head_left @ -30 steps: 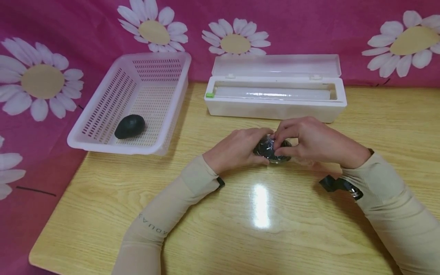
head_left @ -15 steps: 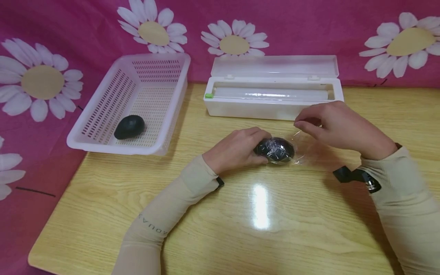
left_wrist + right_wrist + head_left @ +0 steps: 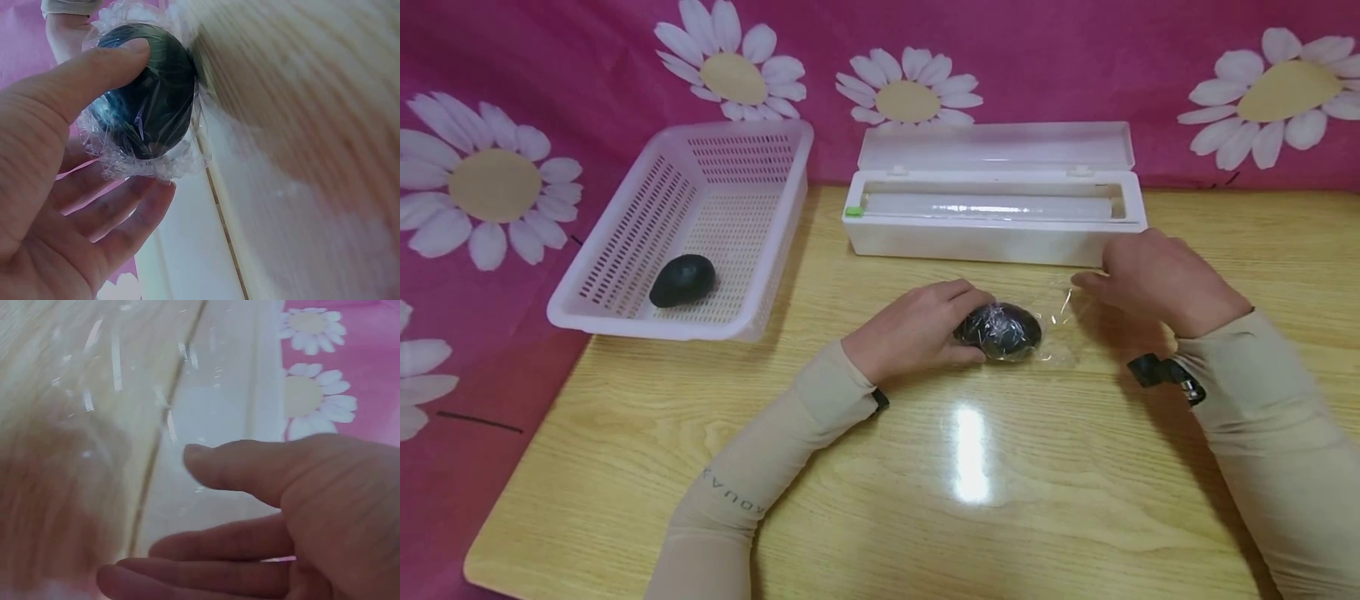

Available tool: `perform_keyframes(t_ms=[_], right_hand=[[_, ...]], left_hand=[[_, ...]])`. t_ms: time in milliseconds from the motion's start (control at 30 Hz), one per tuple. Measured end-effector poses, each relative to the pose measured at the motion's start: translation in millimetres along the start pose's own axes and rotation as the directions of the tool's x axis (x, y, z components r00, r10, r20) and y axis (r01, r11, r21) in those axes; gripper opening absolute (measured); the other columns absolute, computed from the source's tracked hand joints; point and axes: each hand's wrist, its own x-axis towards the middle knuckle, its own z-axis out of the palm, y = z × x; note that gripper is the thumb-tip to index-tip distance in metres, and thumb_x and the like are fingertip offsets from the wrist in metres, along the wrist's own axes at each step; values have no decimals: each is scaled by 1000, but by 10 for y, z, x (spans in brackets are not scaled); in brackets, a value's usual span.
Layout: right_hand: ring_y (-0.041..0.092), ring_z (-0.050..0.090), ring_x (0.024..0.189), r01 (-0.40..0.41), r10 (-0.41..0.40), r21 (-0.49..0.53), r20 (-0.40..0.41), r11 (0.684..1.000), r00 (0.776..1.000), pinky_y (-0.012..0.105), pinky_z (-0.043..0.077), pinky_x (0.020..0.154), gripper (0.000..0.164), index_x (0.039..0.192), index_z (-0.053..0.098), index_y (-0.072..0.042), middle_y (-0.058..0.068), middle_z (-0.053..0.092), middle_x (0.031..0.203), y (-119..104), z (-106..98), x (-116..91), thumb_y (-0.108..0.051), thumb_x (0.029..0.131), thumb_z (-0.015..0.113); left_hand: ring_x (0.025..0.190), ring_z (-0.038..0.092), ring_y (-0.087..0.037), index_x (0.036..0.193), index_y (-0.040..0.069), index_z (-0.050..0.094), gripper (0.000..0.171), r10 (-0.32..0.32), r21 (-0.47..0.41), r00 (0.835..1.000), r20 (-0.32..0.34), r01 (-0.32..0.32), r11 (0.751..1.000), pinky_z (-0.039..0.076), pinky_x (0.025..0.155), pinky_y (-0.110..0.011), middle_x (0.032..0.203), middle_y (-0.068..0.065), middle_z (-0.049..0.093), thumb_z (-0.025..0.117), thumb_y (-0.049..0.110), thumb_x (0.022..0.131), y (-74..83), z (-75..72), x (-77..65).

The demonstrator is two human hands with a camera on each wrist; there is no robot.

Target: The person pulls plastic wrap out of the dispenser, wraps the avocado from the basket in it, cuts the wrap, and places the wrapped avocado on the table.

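Observation:
A dark avocado (image 3: 1003, 329) wrapped in clear cling film lies on the wooden table. My left hand (image 3: 921, 325) holds its left end, fingers over the far side and thumb on the near side. In the left wrist view the thumb presses the film over the avocado (image 3: 150, 94). Loose cling film (image 3: 1060, 312) spreads from the avocado's right end towards my right hand (image 3: 1165, 279). That hand hovers at the film's edge; in the right wrist view its thumb and straight fingers stand apart, with film just beyond them.
A white box (image 3: 1000, 242) with its lid up holds a cling film roll (image 3: 992, 206) behind the hands. At the left, a white plastic basket (image 3: 748, 321) contains another dark avocado (image 3: 682, 281). A pink flowered cloth (image 3: 1037, 50) hangs behind the table (image 3: 865, 500).
My right hand has left the top of the avocado and moved right, to the loose film's edge. More of the wrapped avocado shows now. The left hand has stayed in place.

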Motion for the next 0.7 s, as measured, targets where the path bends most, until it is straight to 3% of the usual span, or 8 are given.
perform_keyframes(t_ms=[133, 300, 433, 700], right_hand=[[21, 48, 62, -10, 10, 27, -11, 1000, 1000, 33, 35, 56, 48, 69, 63, -7, 1, 49, 61, 36, 41, 36, -44, 99, 65], [24, 56, 75, 65, -62, 50, -49, 997, 997, 36, 41, 64, 27, 91, 72, -5, 6, 65, 77, 27, 63, 88, -32, 95, 73], [24, 54, 75, 112, -109, 31, -86, 993, 990, 35, 39, 65, 18, 89, 70, -8, 6, 63, 76, -15, 41, 90, -24, 96, 71], [20, 50, 67, 160, -148, 72, -142, 985, 979, 33, 37, 62, 27, 78, 63, -11, 2, 56, 65, -157, -52, -4, -26, 100, 63]], left_hand=[[125, 65, -18, 146, 8, 55, 68, -2, 7, 1000, 9, 1, 1000, 53, 110, -31, 138, -7, 64, 79, 41, 91, 6, -8, 1], [124, 65, -18, 146, 8, 55, 68, 1, 13, 1000, 8, -1, 1000, 53, 109, -31, 138, -7, 64, 78, 42, 92, 3, -3, 8], [125, 65, -18, 146, 8, 55, 68, 1, 21, 1000, 7, -1, 1000, 53, 109, -31, 138, -7, 64, 78, 42, 92, -1, 0, 6], [124, 65, -18, 146, 8, 55, 68, 3, 17, 1000, 1, -3, 1000, 53, 108, -30, 138, -7, 64, 78, 42, 92, -1, 1, 0]])
